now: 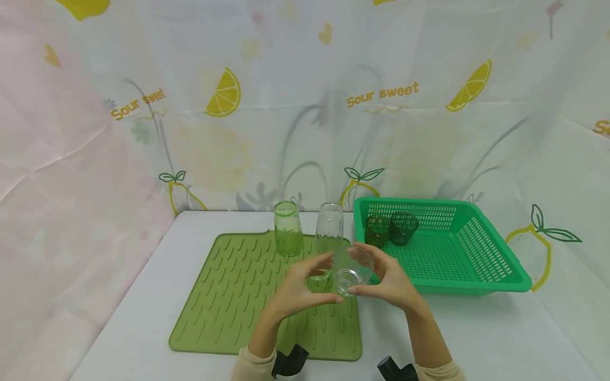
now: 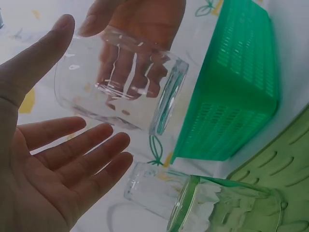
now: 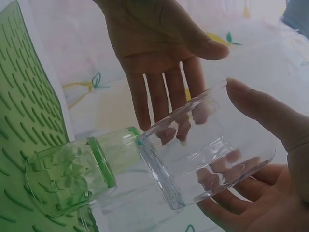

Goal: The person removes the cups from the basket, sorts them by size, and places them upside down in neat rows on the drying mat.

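A clear, short drinking glass (image 1: 351, 270) is raised over the mat's right edge, thick base downward. My right hand (image 1: 388, 278) holds it between thumb and fingers; the right wrist view shows those fingers behind the glass (image 3: 212, 150). At its left side is my left hand (image 1: 302, 291), fingers spread and fairly straight, fingertips close by the glass wall. On the green ribbed mat (image 1: 229, 296) stand a tall green glass (image 1: 288, 230) and a tall clear glass (image 1: 329, 227). A green-tinted glass (image 1: 320, 281) is partly hidden behind my left hand.
To the right sits a green plastic basket (image 1: 495, 254) with perforated sides. Two dark glasses (image 1: 403, 228) lie in its back left corner. A white table (image 1: 143, 317) extends around the mat, and a lemon-printed cloth (image 1: 286, 132) hangs behind.
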Demonstrator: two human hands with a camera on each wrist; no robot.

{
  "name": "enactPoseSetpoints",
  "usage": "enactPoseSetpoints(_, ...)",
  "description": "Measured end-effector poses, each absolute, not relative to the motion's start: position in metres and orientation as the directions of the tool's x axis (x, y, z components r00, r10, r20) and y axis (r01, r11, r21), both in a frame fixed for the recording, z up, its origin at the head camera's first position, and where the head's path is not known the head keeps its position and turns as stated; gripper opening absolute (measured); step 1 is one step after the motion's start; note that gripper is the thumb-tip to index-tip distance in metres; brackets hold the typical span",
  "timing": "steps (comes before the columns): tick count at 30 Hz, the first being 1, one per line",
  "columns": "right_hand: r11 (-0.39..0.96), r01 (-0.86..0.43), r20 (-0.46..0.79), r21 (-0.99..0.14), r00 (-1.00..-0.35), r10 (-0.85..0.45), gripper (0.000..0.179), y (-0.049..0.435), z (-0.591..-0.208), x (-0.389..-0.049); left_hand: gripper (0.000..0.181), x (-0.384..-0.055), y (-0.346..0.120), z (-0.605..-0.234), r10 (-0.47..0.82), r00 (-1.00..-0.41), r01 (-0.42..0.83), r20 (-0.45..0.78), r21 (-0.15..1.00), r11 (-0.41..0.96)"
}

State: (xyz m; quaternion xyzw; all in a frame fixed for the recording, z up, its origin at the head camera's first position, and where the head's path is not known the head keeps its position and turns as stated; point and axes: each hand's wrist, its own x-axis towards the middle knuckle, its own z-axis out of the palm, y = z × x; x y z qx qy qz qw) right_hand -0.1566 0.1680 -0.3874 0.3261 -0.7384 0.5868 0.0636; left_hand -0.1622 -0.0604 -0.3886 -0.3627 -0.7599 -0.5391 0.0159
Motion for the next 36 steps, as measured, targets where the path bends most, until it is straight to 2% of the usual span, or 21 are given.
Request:
enactPoseSetpoints(12, 0.111, -0.587, 0.504, -0.802, -0.764, -0.402, 0.074, 0.160, -0.385, -0.153, 0.081, -0.163, -0.051, -0.383, 0.552, -0.750, 0.516, 0.365, 0.845, 0.143)
enactPoseSetpoints(21, 0.152, -0.599, 0.523, -0.786, -0.775, -0.354, 0.073, 0.156, -0.383, -0.149, 0.077, -0.164, -0.047, -0.380, 0.553, -0.747, 0.515, 0.369, 0.847, 0.132)
enactPoseSetpoints(29, 0.182, -0.580, 0.508, -0.794, -0.797, -0.327, 0.076, 0.155, -0.384, -0.147, 0.074, -0.163, -0.044, -0.377, 0.526, -0.784, 0.477, 0.328, 0.861, 0.174)
enactPoseSetpoints(36, 0.259, -0.570, 0.496, -0.780, -0.815, -0.299, 0.074, 0.152, -0.385, -0.143, 0.068, -0.165, -0.044, -0.380, 0.516, -0.790, 0.447, 0.331, 0.887, 0.116)
